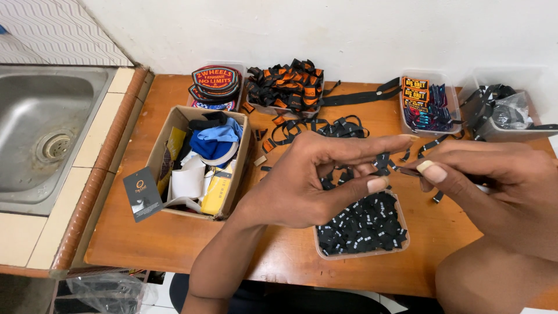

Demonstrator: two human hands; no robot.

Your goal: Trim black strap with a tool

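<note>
My left hand and my right hand are raised over the wooden table, fingertips almost meeting. Both pinch a thin black woven label strip with small white marks; the strip runs back to a loose tangle of the same ribbon on the table. Right beneath my hands stands a clear plastic tray filled with several small cut black labels.
A cardboard box of cloth, tags and cards stands at the left. Round patches, orange-black labels, a tub of printed labels and another clear tub line the wall. A steel sink lies left.
</note>
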